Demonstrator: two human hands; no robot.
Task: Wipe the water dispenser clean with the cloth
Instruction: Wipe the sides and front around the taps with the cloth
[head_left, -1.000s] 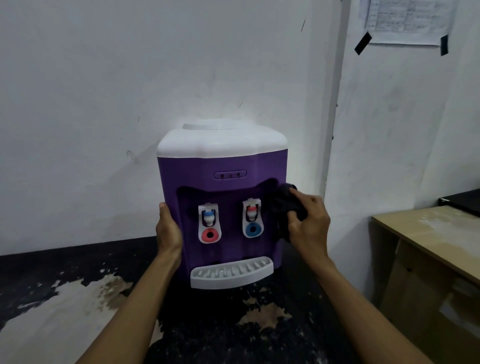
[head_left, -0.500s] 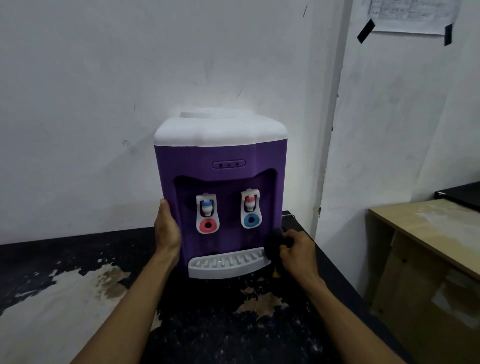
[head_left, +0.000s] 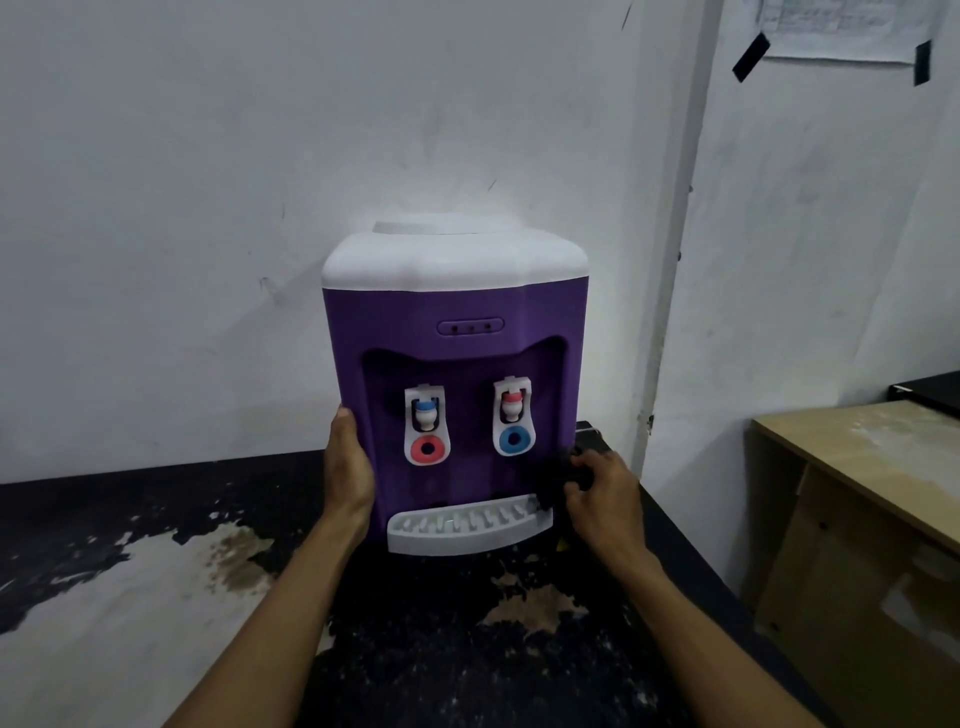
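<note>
On the black counter, against the wall: water dispenser. Left hand, fingers straight, braces its side; right hand grips the dark cloth at lower-right front, beside the drip tray. Risk: a hard wipe could knock the tray loose.

The person is working bare-handed. The left hand and the right hand are showing uncovered skin from the fingertips back across the knuckles to the wrists. Behind the fingers, the left forearm and the right forearm are running bare right down to the lower edge of the view. Both forearms are looking slender, narrowing toward the wrists just behind the hands. On the right hand, the knuckles are showing as a low row of ridges directly behind the fingers. The nails are appearing too small and blurred to describe.
</note>
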